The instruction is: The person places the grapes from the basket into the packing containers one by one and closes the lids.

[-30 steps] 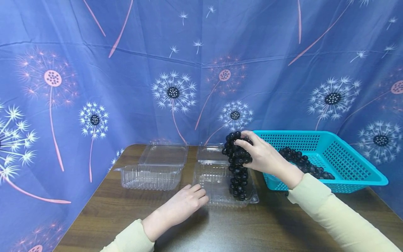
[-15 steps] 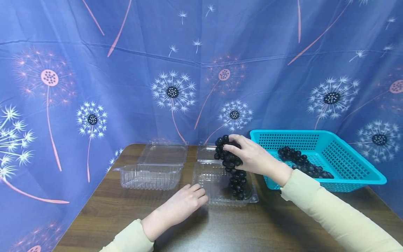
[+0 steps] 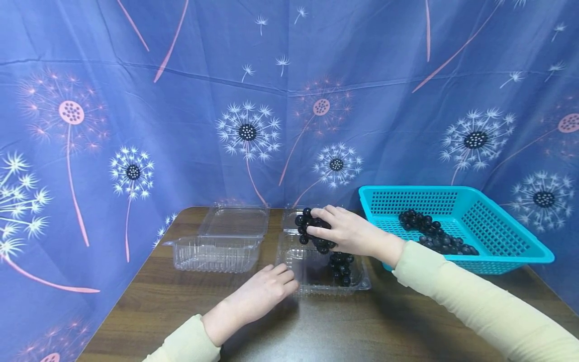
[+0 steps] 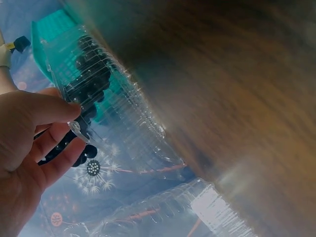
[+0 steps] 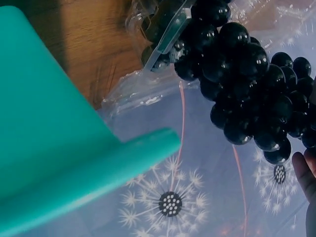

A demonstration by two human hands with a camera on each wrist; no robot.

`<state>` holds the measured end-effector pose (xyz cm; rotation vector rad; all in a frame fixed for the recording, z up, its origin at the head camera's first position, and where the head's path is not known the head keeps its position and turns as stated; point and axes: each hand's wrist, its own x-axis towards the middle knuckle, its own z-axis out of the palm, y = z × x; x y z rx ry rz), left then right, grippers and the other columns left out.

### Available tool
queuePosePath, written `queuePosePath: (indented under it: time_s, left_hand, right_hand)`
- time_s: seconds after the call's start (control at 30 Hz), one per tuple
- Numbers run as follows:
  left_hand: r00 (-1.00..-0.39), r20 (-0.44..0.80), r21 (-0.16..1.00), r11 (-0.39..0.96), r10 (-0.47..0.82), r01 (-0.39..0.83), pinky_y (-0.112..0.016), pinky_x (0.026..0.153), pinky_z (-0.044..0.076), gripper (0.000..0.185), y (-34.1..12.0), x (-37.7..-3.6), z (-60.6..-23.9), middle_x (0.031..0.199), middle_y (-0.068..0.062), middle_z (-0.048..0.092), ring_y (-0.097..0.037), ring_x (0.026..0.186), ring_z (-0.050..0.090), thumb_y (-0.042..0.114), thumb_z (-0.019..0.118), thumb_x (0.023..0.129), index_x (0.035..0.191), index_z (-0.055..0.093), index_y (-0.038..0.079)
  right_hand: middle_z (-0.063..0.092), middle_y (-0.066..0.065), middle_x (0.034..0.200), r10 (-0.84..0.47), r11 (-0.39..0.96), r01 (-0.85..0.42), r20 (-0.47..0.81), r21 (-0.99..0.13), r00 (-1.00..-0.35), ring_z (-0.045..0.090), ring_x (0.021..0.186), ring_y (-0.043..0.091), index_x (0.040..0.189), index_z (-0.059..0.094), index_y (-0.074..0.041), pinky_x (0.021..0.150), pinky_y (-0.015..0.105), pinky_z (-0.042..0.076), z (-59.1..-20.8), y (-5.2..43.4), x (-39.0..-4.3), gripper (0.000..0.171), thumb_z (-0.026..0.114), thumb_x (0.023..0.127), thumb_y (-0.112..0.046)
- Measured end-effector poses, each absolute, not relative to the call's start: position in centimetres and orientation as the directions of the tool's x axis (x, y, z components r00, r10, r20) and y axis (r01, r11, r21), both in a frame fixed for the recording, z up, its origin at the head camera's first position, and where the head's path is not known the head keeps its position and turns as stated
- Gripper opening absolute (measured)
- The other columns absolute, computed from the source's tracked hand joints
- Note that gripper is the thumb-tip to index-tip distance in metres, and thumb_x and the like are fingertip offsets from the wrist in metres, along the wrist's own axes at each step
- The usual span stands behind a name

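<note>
My right hand point(image 3: 326, 230) grips the top of a bunch of black grapes point(image 3: 311, 227) over the nearer clear plastic clamshell container point(image 3: 316, 287). The bunch's lower end point(image 3: 341, 265) lies inside that container. In the right wrist view the grapes point(image 5: 242, 74) hang close to the lens, with the container's rim point(image 5: 163, 47) behind them. My left hand point(image 3: 284, 281) holds the container's front left corner. The left wrist view shows my thumb point(image 4: 47, 111) and fingers pinching the rim of the container point(image 4: 118, 113).
A second open clear clamshell point(image 3: 217, 251) stands to the left on the brown wooden table point(image 3: 316, 332). A teal perforated basket point(image 3: 493, 226) at the right holds more black grapes point(image 3: 434, 237). Blue dandelion-print cloth walls in the table at the back and sides.
My right hand has carried the grape bunch left and down, so its lower end now rests in the container. My left hand has stayed at the container's corner.
</note>
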<state>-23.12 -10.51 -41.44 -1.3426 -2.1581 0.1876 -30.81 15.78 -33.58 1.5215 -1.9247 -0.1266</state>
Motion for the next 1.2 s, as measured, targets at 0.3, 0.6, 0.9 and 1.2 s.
queuePosePath:
  time_s: [0.3, 0.6, 0.9, 1.2]
  left_hand:
    - [-0.302, 0.398, -0.424, 0.466, 0.866, 0.777, -0.022, 0.064, 0.042, 0.022, -10.9, -23.2, -41.6, 0.094, 0.009, 0.058, -0.010, 0.088, 0.051, 0.019, 0.067, 0.079, 0.101, 0.066, 0.019]
    - [-0.277, 0.411, -0.450, 0.458, 0.869, 0.767, -0.022, 0.066, 0.044, 0.022, -11.0, -23.3, -41.7, 0.094, 0.010, 0.060, -0.010, 0.088, 0.051, 0.019, 0.066, 0.078, 0.100, 0.067, 0.019]
    - [-0.246, 0.427, -0.474, 0.447, 0.870, 0.759, -0.022, 0.064, 0.045, 0.024, -11.1, -23.3, -41.8, 0.092, 0.009, 0.061, -0.011, 0.086, 0.052, 0.020, 0.060, 0.079, 0.101, 0.068, 0.018]
    - [-0.257, 0.419, -0.480, 0.453, 0.871, 0.751, -0.022, 0.068, 0.047, 0.021, -11.1, -23.2, -41.9, 0.094, 0.010, 0.062, -0.010, 0.087, 0.052, 0.020, 0.060, 0.080, 0.100, 0.067, 0.019]
  right_hand:
    - [0.050, 0.017, 0.125, -0.914, 0.232, -0.844, 0.405, 0.484, -0.019, 0.053, 0.098, 0.030, 0.127, 0.045, -0.020, 0.076, 0.040, 0.054, -34.6, 15.3, -31.1, 0.093, 0.093, 0.048, -0.026]
    - [0.050, 0.012, 0.127, -0.956, 0.171, -0.818, 0.293, 0.550, -0.003, 0.054, 0.100, 0.027, 0.126, 0.045, -0.025, 0.077, 0.036, 0.053, -35.3, 14.2, -31.2, 0.084, 0.090, 0.056, -0.035]
    - [0.051, 0.009, 0.128, -0.971, 0.101, -0.798, 0.235, 0.594, 0.052, 0.053, 0.096, 0.024, 0.125, 0.046, -0.027, 0.070, 0.031, 0.050, -36.2, 13.3, -31.9, 0.064, 0.081, 0.072, -0.025]
    - [0.050, 0.007, 0.130, -0.984, 0.019, -0.775, 0.151, 0.632, 0.099, 0.055, 0.095, 0.023, 0.125, 0.044, -0.029, 0.069, 0.031, 0.050, -37.2, 12.8, -32.2, 0.054, 0.074, 0.080, -0.026]
